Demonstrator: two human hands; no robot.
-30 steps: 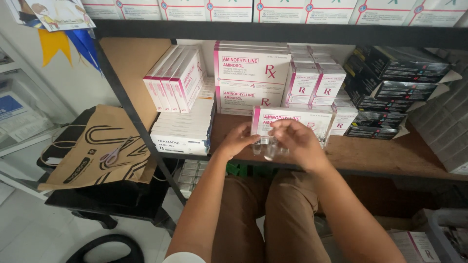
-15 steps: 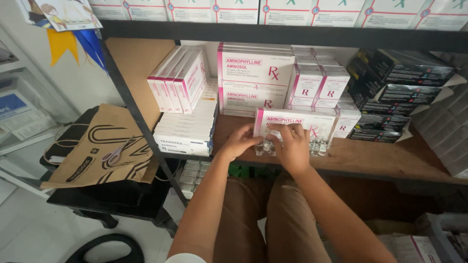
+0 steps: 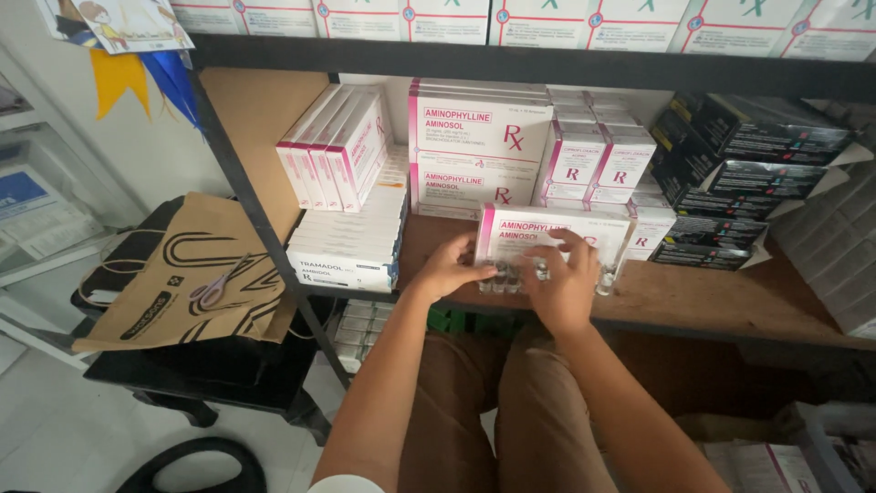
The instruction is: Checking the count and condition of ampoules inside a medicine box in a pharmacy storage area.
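Note:
A row of small clear glass ampoules [image 3: 604,278] stands on the wooden shelf [image 3: 721,297] in front of a white and pink medicine box [image 3: 520,236]. My left hand [image 3: 449,267] rests at the row's left end, fingers touching the ampoules. My right hand [image 3: 563,278] lies over the middle of the row, fingers spread on the ampoules and against the box. Most of the ampoules are hidden under my hands.
Stacked white and pink boxes [image 3: 479,137] and black boxes [image 3: 739,155] fill the shelf behind. A flat stack of white boxes [image 3: 351,242] lies to the left. A brown paper bag [image 3: 187,278] with scissors [image 3: 217,285] sits on a dark chair at left.
Both hands have lowered from holding ampoules above the shelf edge down onto the row. My right hand has slid to the right along the ampoules.

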